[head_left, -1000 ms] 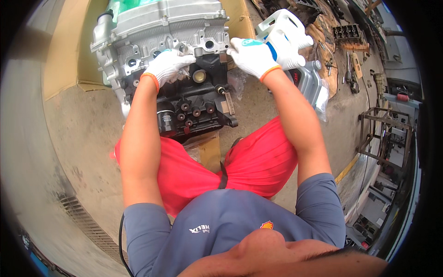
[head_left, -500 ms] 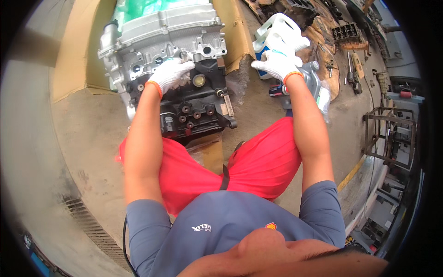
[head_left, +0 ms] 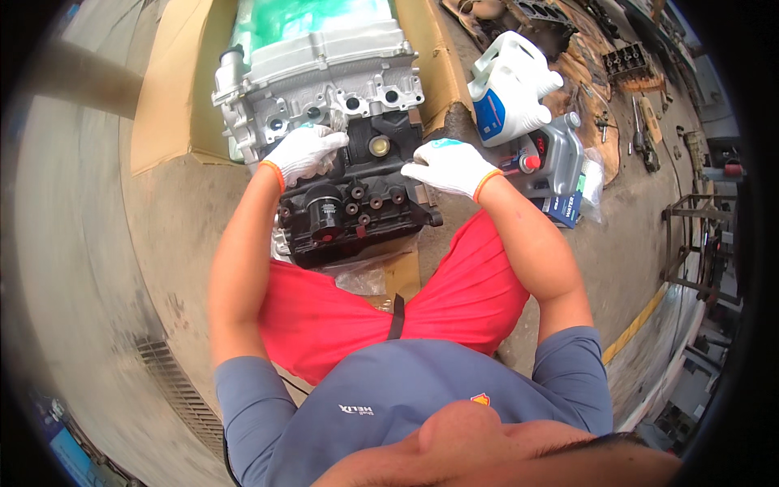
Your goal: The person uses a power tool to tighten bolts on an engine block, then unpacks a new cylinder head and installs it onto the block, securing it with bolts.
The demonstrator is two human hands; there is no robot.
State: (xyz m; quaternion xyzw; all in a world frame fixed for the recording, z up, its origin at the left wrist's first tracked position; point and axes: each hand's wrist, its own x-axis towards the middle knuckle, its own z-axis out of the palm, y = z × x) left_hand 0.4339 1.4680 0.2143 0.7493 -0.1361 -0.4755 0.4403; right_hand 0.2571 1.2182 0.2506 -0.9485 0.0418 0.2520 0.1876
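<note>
Lower frame: the person's own grey shirt [head_left: 389, 406] and red shorts [head_left: 365, 308], squatting close over the work.

Centre, just above the knees — the engine block [head_left: 357, 203], black lower half, silver cylinder head [head_left: 324, 89] above it, lying on flattened cardboard [head_left: 162, 122]. Left hand [head_left: 304, 152], white glove, fingers curled and pressed against the joint where silver meets black; whether it pinches anything I cannot tell. Right hand [head_left: 450, 166], gloved too, lies flat with fingers together on the block's right edge, holding nothing that shows.

Judgement: steady the block with the right palm, work the left fingertips slowly — the round ports and the black oil filter [head_left: 324, 215] crowd that face.

Right of centre: a grey oil jug [head_left: 560, 170] with red cap, just beside the right wrist, easy to knock. Beyond it a white jug [head_left: 511, 85]. Upper right: scattered tools and parts [head_left: 633, 65] on the concrete.
</note>
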